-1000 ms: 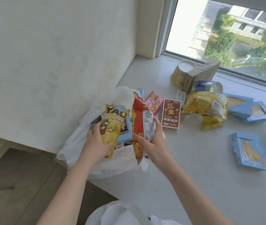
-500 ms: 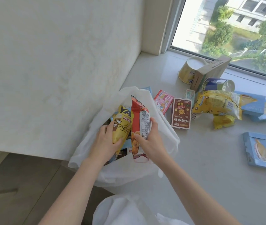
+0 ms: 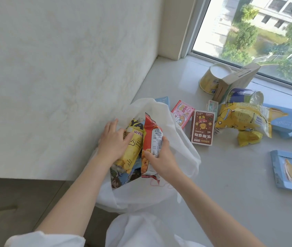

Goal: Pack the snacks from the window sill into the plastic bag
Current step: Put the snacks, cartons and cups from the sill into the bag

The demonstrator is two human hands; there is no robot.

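Note:
A white plastic bag (image 3: 180, 139) hangs open at the window sill's left edge. My left hand (image 3: 113, 141) grips a yellow chip packet (image 3: 132, 150) inside the bag's mouth. My right hand (image 3: 161, 159) grips a red snack packet (image 3: 151, 139) beside it, its lower end inside the bag. Other packets lie under them in the bag. On the sill (image 3: 230, 193) lie a brown box (image 3: 203, 128), a pink box (image 3: 182, 113), a yellow popcorn bag (image 3: 243, 118), a small yellow pack (image 3: 250, 138) and several blue boxes (image 3: 288, 171).
A yellow paper tub (image 3: 211, 79), a tan carton (image 3: 237, 81) and a blue foil-topped can (image 3: 243, 97) stand near the window pane. The white wall (image 3: 61, 77) runs along the left. The sill's left edge drops to the floor (image 3: 8, 202). White cloth (image 3: 141, 230) lies below.
Both hands have lowered the yellow and red packets from above the bag into its mouth. The view has shifted slightly left.

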